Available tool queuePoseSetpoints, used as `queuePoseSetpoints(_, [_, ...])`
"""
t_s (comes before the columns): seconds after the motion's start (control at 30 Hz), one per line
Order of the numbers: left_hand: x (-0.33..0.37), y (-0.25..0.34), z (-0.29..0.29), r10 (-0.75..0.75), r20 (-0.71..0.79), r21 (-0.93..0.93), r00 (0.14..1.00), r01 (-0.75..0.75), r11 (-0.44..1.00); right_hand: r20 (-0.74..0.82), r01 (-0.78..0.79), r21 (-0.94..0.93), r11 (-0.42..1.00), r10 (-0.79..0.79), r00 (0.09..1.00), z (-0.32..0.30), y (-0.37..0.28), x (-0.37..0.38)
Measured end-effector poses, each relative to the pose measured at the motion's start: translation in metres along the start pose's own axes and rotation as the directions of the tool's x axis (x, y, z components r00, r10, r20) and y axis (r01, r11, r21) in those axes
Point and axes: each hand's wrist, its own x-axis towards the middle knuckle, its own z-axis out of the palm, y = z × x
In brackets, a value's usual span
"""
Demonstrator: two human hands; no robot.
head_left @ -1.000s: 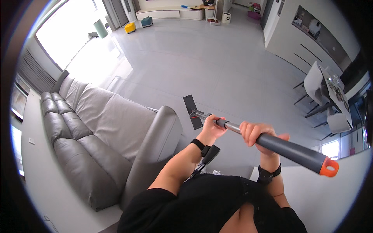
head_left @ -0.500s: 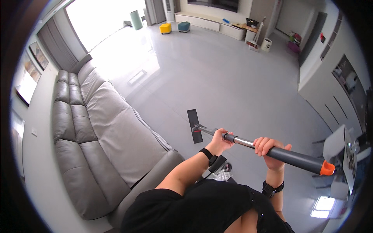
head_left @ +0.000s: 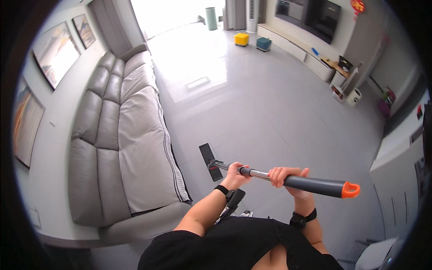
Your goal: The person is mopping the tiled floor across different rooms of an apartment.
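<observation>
The mop (head_left: 270,175) was a long, stiff pole w/ a flat dark head (head_left: 210,161) resting on the pale tiled floor (head_left: 279,108), just beside the front edge of the grey sofa (head_left: 130,139). Shaft looked like thin bare metal near the head, then a thicker dark grey sleeve ending in an orange cap w/ a hanging loop (head_left: 350,190). Judged light overall and rigid, no flex to speak of; the metal part prob. slicker than the sleeve, so the sleeve was the better place to take hold, w/ a second hand lower down for steering. Left hand (head_left: 236,174) was wrapped round the bare metal section, close to the head joint, fingers curled shut on it. Right hand (head_left: 288,176) was closed round the pole where metal meets sleeve, knuckles up, the orange end sticking out past it to the person's right. So the head lay ahead of & below both hands, to the left, pole slanting down to it. Both wrists wore dark bands. Further out: framed pictures on the left wall, yellow and blue cubes (head_left: 241,39) by a low TV unit far across the room, white cabinet at right.
</observation>
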Motion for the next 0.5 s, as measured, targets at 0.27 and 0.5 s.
queuePoseSetpoints(0.27, [0.083, 0.078, 0.070, 0.107, -0.148, -0.138, 0.983, -0.128, 0.982, 0.111, -0.131, 0.088, 0.988, 0.121, 0.987, -0.118, 0.055, 0.108])
queuePoseSetpoints(0.5, [0.152, 0.137, 0.174, 0.071, -0.332, -0.232, 0.941, -0.155, 0.960, 0.037, -0.172, 0.144, 0.975, 0.168, 0.985, -0.222, 0.092, 0.199])
